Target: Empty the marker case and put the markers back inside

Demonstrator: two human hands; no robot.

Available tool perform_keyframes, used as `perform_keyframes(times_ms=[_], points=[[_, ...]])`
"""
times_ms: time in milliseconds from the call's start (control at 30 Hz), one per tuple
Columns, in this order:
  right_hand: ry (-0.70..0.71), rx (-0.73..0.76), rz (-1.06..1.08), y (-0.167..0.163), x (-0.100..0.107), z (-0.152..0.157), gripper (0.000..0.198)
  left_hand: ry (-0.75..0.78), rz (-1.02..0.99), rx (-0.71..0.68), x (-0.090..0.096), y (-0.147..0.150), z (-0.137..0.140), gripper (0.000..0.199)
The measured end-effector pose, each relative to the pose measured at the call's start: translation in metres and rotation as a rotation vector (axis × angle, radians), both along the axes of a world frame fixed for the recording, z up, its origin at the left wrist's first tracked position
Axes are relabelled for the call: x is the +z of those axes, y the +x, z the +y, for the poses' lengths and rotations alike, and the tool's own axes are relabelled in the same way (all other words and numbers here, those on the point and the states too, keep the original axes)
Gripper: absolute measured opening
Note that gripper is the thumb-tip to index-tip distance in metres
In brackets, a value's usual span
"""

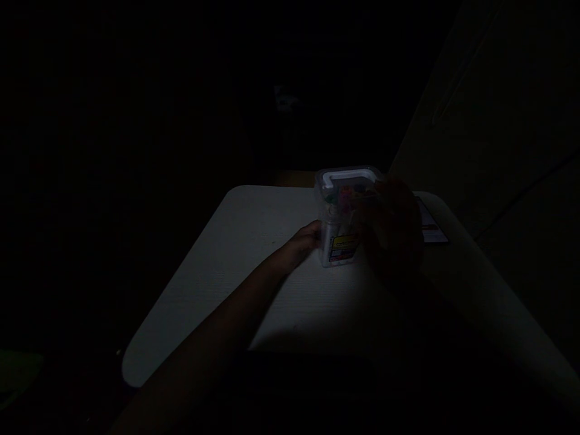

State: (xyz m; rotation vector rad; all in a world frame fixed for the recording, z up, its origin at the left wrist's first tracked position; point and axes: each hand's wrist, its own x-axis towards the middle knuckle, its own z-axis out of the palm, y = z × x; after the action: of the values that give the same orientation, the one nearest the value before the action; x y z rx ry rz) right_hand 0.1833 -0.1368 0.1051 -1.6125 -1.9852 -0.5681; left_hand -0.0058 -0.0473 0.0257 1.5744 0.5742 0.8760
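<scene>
A clear plastic marker box [327,241] with a white handle on its lid [348,175] stands upright on the white table. Through its walls I can see markers with coloured caps, and a yellow and dark label is on the front. My left hand [301,244] grips the box low on its left side, fingertips hidden behind it. On the right, my right hand [394,226] is closed around the upper side of the box near the lid. It is in deep shadow and slightly blurred, so its separate fingers are hard to make out.
The white table [235,241] has rounded corners. Partly behind my right hand lies a flat device with a lit screen, probably a phone [432,226], near the right edge. A wall [498,151] runs along the right. The surroundings are very dark.
</scene>
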Motion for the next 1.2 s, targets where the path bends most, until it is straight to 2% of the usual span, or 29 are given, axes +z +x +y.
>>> perform_keyframes(times_ms=[100, 200, 300, 400, 500, 533, 567, 600, 667, 800, 900, 1067, 1200], points=[[0.048, -0.024, 0.003, -0.001, -0.004, 0.005, 0.063, -0.148, -0.116, -0.086, -0.001, -0.003, 0.002, 0.065], [-0.023, -0.060, -0.021, -0.004, -0.002, 0.005, 0.059, -0.208, -0.137, -0.144, 0.000, -0.005, 0.001, 0.077], [-0.089, -0.107, -0.039, -0.007, 0.003, 0.003, 0.058, -0.191, -0.103, -0.158, 0.001, -0.004, -0.002, 0.089], [-0.040, -0.095, -0.004, -0.007, 0.001, 0.004, 0.057, -0.155, -0.055, -0.128, 0.001, 0.000, -0.004, 0.099], [0.157, 0.066, 0.151, -0.002, -0.010, 0.014, 0.046, -0.177, -0.044, -0.104, -0.001, 0.003, -0.004, 0.100], [0.285, 0.161, 0.236, 0.000, -0.014, 0.020, 0.037, -0.192, -0.030, -0.096, -0.002, 0.004, -0.004, 0.098], [0.464, 0.332, 0.277, 0.001, -0.018, 0.025, 0.026, -0.207, -0.017, -0.090, -0.002, 0.004, -0.003, 0.097], [0.547, 0.446, 0.311, 0.002, -0.022, 0.031, 0.018, -0.216, -0.011, -0.085, -0.002, 0.004, -0.003, 0.097], [0.620, 0.511, 0.369, 0.003, -0.025, 0.039, 0.013, -0.216, -0.022, -0.079, -0.002, 0.004, -0.003, 0.095], [0.614, 0.503, 0.417, -0.001, -0.023, 0.041, 0.014, -0.202, -0.051, -0.079, -0.004, 0.004, -0.003, 0.092], [0.590, 0.487, 0.412, -0.004, -0.020, 0.038, 0.016, -0.222, -0.002, -0.040, -0.004, 0.003, -0.004, 0.095], [0.636, 0.478, 0.400, -0.005, -0.021, 0.039, 0.014, -0.216, -0.031, -0.055, -0.004, 0.002, -0.004, 0.097], [0.633, 0.528, 0.403, -0.003, -0.023, 0.040, 0.013, -0.205, -0.012, -0.058, -0.009, 0.002, -0.001, 0.097]])
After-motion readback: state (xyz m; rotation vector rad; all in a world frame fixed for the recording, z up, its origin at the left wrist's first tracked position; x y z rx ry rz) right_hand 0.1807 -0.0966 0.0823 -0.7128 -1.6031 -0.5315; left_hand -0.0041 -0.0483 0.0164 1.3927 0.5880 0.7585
